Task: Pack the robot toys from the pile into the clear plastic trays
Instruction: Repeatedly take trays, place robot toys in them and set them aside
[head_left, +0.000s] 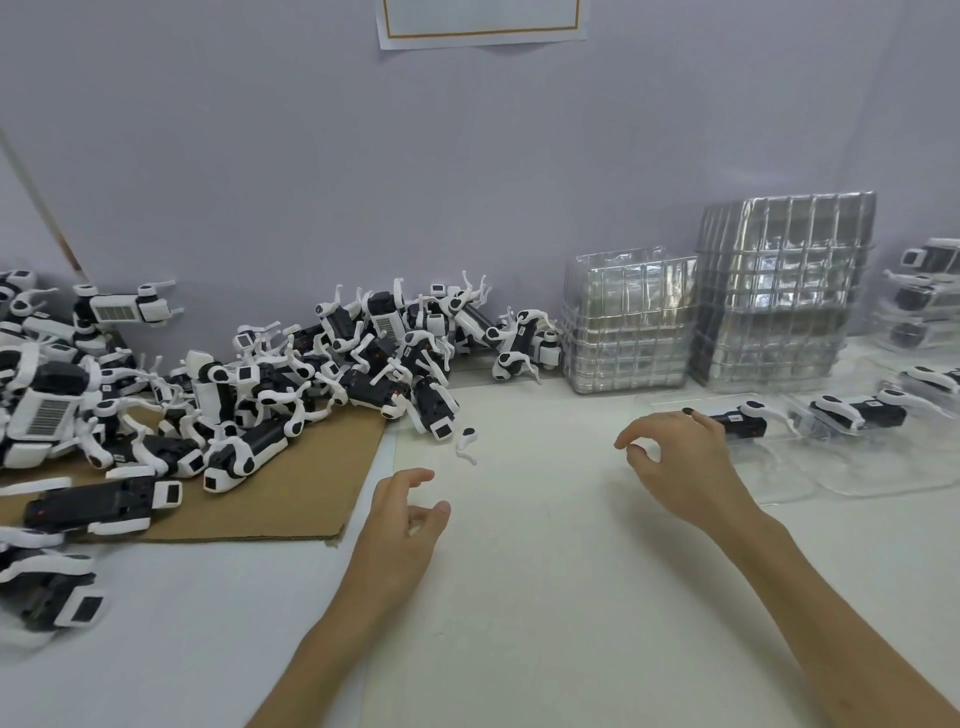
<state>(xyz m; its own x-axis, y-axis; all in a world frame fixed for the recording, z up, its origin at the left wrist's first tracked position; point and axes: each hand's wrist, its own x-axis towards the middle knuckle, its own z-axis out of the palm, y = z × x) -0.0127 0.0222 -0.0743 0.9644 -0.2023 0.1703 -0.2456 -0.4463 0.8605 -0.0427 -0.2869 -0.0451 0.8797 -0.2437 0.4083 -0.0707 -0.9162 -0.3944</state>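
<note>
Head view: robot toy (740, 418) lies just beyond the right hand's (680, 462) slack, empty fingers (649, 428); left hand (402, 525) likewise loose.

Small factory packing bench, not a home or office. Bulk pile of identical black-and-white robot toys (337, 374) dumped on a cardboard sheet (291, 499) over a plain white table (519, 597). Barcode labels (47, 418) on the toy bodies. Two tall stacks of empty clear plastic trays (779, 291) stand against a bare grey wall (311, 156). Filled trays (893, 467) laid out and stacked far right. Printed notice (483, 21) stuck on the wall above. Volume plus packaging stock = production packing.
</note>
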